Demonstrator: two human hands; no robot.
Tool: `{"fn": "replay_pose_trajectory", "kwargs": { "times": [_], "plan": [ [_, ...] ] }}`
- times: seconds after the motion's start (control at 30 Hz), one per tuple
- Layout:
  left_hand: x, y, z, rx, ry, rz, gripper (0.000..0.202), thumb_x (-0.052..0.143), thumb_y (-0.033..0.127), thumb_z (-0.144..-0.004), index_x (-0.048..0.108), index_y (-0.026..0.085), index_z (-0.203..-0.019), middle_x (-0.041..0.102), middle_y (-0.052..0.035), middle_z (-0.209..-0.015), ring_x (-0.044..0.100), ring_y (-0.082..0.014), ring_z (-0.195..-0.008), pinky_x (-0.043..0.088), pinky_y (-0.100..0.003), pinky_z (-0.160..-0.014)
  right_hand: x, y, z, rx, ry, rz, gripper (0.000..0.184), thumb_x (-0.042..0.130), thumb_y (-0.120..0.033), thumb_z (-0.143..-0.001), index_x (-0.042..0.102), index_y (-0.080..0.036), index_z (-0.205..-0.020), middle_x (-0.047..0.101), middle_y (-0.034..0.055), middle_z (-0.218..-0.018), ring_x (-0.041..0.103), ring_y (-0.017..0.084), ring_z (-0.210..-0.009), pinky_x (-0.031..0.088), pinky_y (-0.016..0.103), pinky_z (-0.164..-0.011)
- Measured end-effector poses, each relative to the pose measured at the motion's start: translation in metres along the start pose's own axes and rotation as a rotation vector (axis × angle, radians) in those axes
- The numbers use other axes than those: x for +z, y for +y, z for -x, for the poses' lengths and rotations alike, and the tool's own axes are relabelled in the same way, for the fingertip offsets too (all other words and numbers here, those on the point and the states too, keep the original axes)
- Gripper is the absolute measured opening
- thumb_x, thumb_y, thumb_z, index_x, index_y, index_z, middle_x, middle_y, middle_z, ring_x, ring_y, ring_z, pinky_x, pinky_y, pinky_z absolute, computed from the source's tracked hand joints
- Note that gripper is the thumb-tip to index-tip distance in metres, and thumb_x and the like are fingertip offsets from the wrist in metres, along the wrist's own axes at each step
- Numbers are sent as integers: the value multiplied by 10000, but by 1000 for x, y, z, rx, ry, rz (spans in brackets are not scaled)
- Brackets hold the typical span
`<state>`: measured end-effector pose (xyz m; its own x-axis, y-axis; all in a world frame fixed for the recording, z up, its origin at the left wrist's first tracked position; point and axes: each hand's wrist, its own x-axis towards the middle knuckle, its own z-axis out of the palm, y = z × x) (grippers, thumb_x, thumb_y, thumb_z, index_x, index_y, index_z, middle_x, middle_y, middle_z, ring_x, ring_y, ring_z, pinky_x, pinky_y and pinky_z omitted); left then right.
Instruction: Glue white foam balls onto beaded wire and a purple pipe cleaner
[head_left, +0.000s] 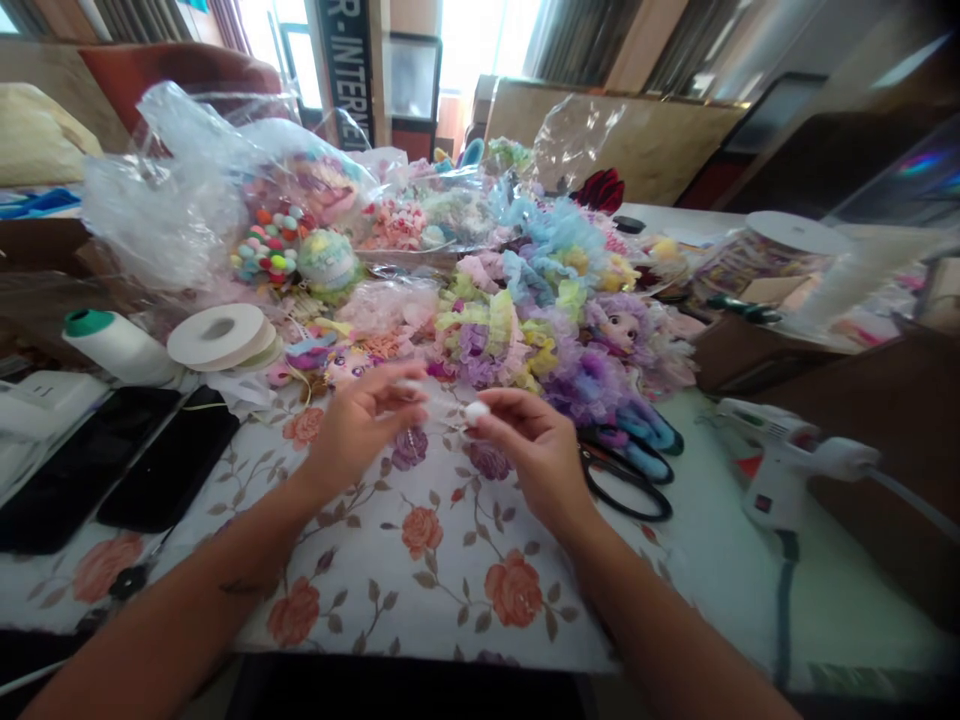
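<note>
- Right hand (536, 450), frame centre: fingers pinched shut on a small white ball (475, 411), held at the fingertips above the counter (420, 560).
- Left hand (360, 420) just left of it: fingers curled, tips blurred, can't tell if they grip anything.
- Ball sits between both hands, nearer the right.
- Scissors (626, 480) lie right of the right hand; glue gun (780, 465) far right.
- Two phones (127, 465) lower left.

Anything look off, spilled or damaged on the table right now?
Nothing looks spilled or broken. The craft pile is heaped loosely, and the glue gun lies on its side near the table's right edge. The right hand pinches a small white ball; the left hand is blurred.
</note>
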<state>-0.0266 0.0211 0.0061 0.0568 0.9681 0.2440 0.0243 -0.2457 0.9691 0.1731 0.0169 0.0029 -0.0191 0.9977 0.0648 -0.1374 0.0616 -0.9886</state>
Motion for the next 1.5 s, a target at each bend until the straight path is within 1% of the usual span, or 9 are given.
{"fn": "replay_pose_trajectory", "kwargs": {
  "times": [0.1,0.2,0.37,0.53,0.7,0.93,1.13,1.3,1.5],
  "plan": [
    [-17,0,-11,87,335,-2,346,656,340,-850,656,235,-1179,729,-62,-1049,724,-170,-803,603,-302,-732,-10,-5,-10,-48,168,-75,193,780,-284,-702,728,-213,-874,688,1,-804,637,137,-679,561,300,-680],
    [-28,-6,-18,108,432,-74,357,555,377,-903,638,212,-1209,717,-87,-1106,734,-180,-776,610,-312,-680,-15,-5,-16,11,202,-117,195,782,-282,-676,727,-199,-843,678,3,-792,621,127,-667,545,280,-647],
    [-24,-10,-14,197,272,-367,451,681,288,-807,625,233,-1251,632,-82,-1313,558,-257,-1255,533,-339,-933,-13,1,-16,40,104,52,258,778,-366,-686,714,-177,-849,686,21,-772,628,154,-678,536,298,-642],
    [-17,-6,-7,178,206,-611,182,599,333,-869,734,216,-906,746,-38,-811,692,-218,-788,535,-354,-792,-13,7,-16,-71,30,459,242,701,-398,-760,702,-167,-833,699,33,-745,611,165,-627,495,298,-606],
    [-10,-12,-7,226,-8,-861,126,659,298,-809,728,210,-868,721,-84,-903,631,-290,-925,484,-438,-858,-16,14,-18,-174,-13,761,204,609,-361,-831,701,-184,-873,729,46,-785,635,187,-642,484,314,-628],
    [-1,-30,-7,238,-137,-826,223,608,228,-824,717,215,-1018,739,-88,-991,626,-279,-982,486,-445,-905,-13,16,-13,-313,-82,1034,272,562,-346,-872,707,-174,-1024,713,118,-949,660,250,-804,513,367,-721],
    [-4,-24,-8,215,-47,-704,185,643,250,-804,728,226,-967,743,-82,-988,639,-283,-978,482,-445,-915,-11,20,-10,-481,-186,1060,272,650,-234,-799,724,-180,-1054,655,148,-1132,606,301,-1069,507,432,-914],
    [-10,-14,-9,-17,50,-275,284,719,306,-766,697,200,-1029,726,-88,-1059,664,-237,-963,532,-385,-860,-13,23,-13,-464,-141,1082,242,626,-241,-827,724,-167,-1035,664,156,-1101,606,319,-1043,509,477,-907],
    [2,-11,-2,-153,-84,115,272,787,297,-717,711,193,-957,744,-65,-957,689,-197,-908,565,-318,-800,-5,11,-3,-517,0,774,164,600,-290,-867,700,-196,-957,692,112,-983,652,251,-910,531,413,-855]
  ]
}}
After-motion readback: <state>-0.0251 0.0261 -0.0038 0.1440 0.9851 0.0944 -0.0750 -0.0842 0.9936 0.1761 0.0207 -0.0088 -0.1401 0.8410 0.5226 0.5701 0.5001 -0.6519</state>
